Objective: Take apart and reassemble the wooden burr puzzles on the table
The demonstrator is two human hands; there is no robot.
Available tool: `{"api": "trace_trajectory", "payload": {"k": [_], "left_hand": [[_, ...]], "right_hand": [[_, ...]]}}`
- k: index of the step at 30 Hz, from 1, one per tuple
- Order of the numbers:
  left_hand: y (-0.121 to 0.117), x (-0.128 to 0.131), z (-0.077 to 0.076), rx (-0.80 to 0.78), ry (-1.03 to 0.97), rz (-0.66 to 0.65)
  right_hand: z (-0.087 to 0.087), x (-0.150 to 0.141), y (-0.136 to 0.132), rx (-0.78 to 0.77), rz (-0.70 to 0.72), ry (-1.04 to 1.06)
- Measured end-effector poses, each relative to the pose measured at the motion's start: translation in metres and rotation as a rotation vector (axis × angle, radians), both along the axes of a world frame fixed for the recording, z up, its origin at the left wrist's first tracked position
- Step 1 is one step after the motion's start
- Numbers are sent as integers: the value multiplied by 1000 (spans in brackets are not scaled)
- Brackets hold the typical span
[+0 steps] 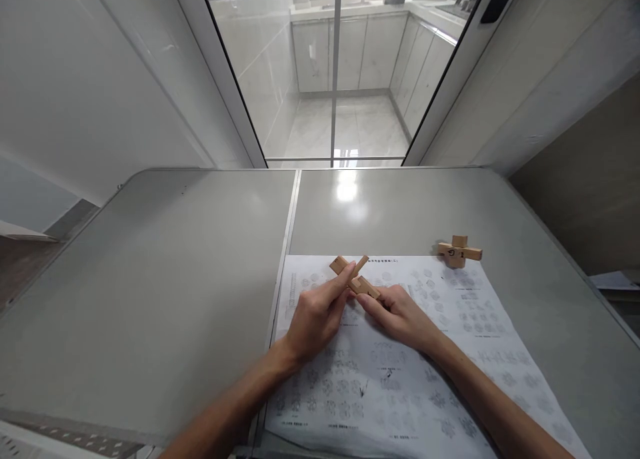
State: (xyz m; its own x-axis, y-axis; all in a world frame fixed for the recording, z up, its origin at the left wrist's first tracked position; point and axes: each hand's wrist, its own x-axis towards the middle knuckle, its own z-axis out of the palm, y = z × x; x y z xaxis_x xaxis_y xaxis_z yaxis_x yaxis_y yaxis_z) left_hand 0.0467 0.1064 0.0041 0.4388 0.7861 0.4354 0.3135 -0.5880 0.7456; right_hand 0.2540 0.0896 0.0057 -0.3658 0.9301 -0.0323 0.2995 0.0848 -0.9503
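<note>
Over the upper part of a printed sheet [395,406], both hands meet around small notched wooden puzzle pieces. My left hand [320,312] is closed, its fingers pinching a wooden puzzle piece [339,264] that points up and left, with a thin end sticking out to the upper right. In my right hand [400,312], thumb and fingers grip a notched wooden piece [367,288] with a dark mark on it. The pieces cross or touch between the hands; whether they interlock is hard to see. Fingertips behind the wood are partly hidden.
A cross-shaped cluster of wooden pieces [456,253] stands at the sheet's upper right corner. The grey table [175,292] has a light seam strip [287,236] running along the sheet's left edge. Beyond its far edge is a glass door [335,72].
</note>
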Motion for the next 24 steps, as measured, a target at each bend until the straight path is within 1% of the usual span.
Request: {"api": "trace_trajectory", "payload": {"k": [3,8,15,19,24], "left_hand": [[0,0,-1,2,-10,-4],[-2,2,-7,56,-20,67],[-4,7,-2,72,-23,95],[-6,7,-3,85,-47,95],[-4,5,-4,48,-53,151]], "right_hand": [[2,0,1,-3,10,10],[2,-1,2,10,2,1],[4,-4,2,12,-5,-10],[5,-6,0,34,-25,-5],[5,-6,-2,48,-10,-3]]}}
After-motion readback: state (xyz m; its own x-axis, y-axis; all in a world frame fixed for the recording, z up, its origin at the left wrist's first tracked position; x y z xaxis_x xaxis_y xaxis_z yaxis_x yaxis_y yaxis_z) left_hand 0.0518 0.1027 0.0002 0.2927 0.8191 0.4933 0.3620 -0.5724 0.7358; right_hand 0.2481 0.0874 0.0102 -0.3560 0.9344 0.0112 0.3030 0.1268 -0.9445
